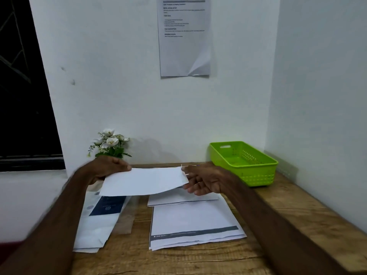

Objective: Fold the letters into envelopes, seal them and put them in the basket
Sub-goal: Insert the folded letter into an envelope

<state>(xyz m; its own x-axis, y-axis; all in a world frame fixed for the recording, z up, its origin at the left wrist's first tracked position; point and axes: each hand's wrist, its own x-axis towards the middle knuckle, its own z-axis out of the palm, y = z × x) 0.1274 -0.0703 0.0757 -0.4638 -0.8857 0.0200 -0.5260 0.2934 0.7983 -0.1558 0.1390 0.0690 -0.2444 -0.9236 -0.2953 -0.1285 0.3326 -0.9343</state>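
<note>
Nearest the camera, a stack of printed letters point(195, 223) is seen lying flat on the wooden table point(198, 259), its lowest visible edge marked by a dark grey band. To the left of it, a pile of envelopes point(95, 221) with a dark blue printed panel is laid overhanging the table's left edge. A further white sheet point(178, 197) is observed just beyond the letter stack, partly covered by the item held above it.

Above these, a white folded sheet point(144, 180) is held clear of the table between both hands. Its left end is pinched by the left hand point(107, 168), thumb on top and fingers curled beneath. The right hand point(204, 180) is held at the sheet's right edge with palm upward and fingers loosely spread; contact at the fingertips is suggested, but motion blur prevents a firm grasp from being confirmed.

Further back on the right, a green basket point(256, 176) is stood near the wall corner, well apart from the held sheet. A small plant with white flowers point(110, 142) is placed against the rear wall behind the left hand. A printed notice point(185, 36) is fixed to the wall above.
</note>
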